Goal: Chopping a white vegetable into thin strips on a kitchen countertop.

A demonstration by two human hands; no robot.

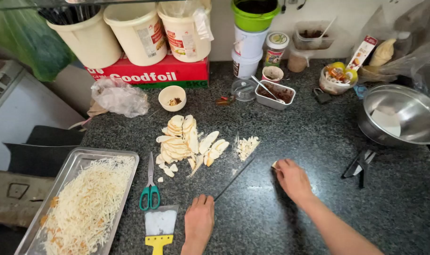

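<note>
Dark speckled stone counter (318, 156), inspected left to right. At far left, a metal tray (75, 163) holds pale shredded strips. Beside it lie green-handled scissors (150, 189) and a yellow-handled scraper (159, 226). My left hand (199, 219) is closed around a knife (233, 179), its dark blade angled up toward a heap of pale slices (186, 139) and a small chopped pile (247, 146). My right hand (292, 178) pinches a small pale piece (274, 165) against the counter, near the blade tip. A steel bowl (401, 118) sits at far right.
</note>
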